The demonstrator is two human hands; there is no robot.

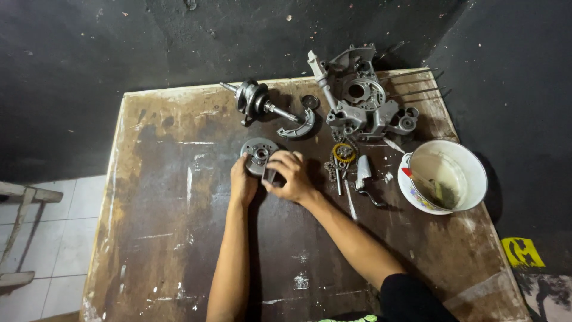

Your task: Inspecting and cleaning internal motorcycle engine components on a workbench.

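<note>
My left hand [242,183] and my right hand [289,176] meet over a round grey metal disc part [258,151] on a worn wooden table [173,232]. Both hands grip the disc's near edge, the right fingers curled over a small dark piece at its rim. A crankshaft [256,101] lies behind the disc. To the right are a curved metal shoe [298,127], a small dark ring [310,101] and a grey engine case [363,98].
A chain with a yellow sprocket [342,154] and small metal parts [362,173] lie right of my hands. A white bowl [471,164] holding tools stands on a plate at the right edge. Black walls surround the table; a wooden frame [18,232] stands on tiles at left.
</note>
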